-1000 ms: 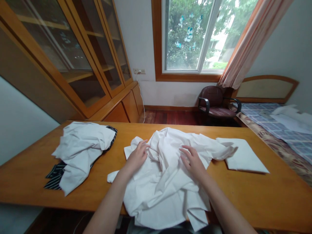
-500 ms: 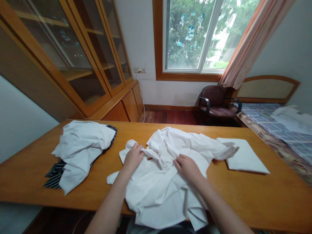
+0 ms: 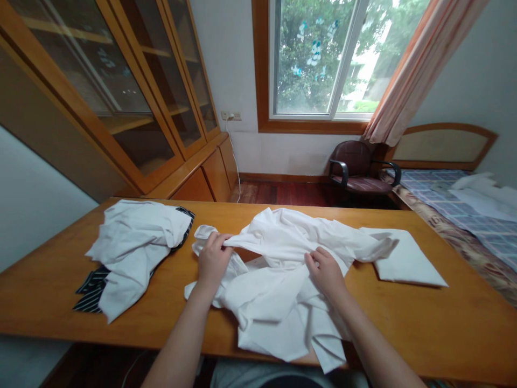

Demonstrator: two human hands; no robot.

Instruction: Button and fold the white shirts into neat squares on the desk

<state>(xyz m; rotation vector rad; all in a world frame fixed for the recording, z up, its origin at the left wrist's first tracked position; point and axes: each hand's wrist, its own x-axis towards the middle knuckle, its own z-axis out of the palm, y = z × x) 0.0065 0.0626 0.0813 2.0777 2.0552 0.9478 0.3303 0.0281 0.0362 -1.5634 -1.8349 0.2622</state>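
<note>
A crumpled white shirt (image 3: 283, 285) lies in the middle of the wooden table (image 3: 424, 323) and hangs a little over its near edge. My left hand (image 3: 212, 260) is closed on the shirt's left part and holds it lifted off the table. My right hand (image 3: 327, 272) pinches the shirt's cloth near its middle. Between the two hands the cloth is drawn into a taut band.
A pile of white cloth (image 3: 133, 242) over a black striped garment (image 3: 91, 293) lies at the table's left. A folded white cloth (image 3: 404, 261) lies at the right. Beyond stand a glass-door cabinet (image 3: 121, 97), a chair (image 3: 357, 172) and a bed (image 3: 472, 215).
Both hands went from lying flat on the shirt to gripping it. They have raised the cloth and pulled it apart, the left hand moving left, and the shirt has shifted up the table.
</note>
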